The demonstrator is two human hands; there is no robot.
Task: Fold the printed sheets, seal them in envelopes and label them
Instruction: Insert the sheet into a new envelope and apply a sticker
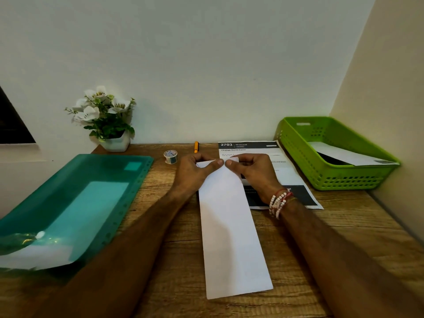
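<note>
A long white folded sheet lies lengthwise on the wooden desk, running from the near edge towards the wall. My left hand and my right hand pinch its far end, thumbs nearly touching at the top. A printed sheet headed 2703 lies flat under my right hand. A roll of clear tape and an orange pen sit behind my left hand. The green basket at the right holds a white envelope.
A teal plastic folder with white paper inside covers the desk's left side. A white pot of artificial flowers stands against the back wall. A side wall closes the desk off on the right.
</note>
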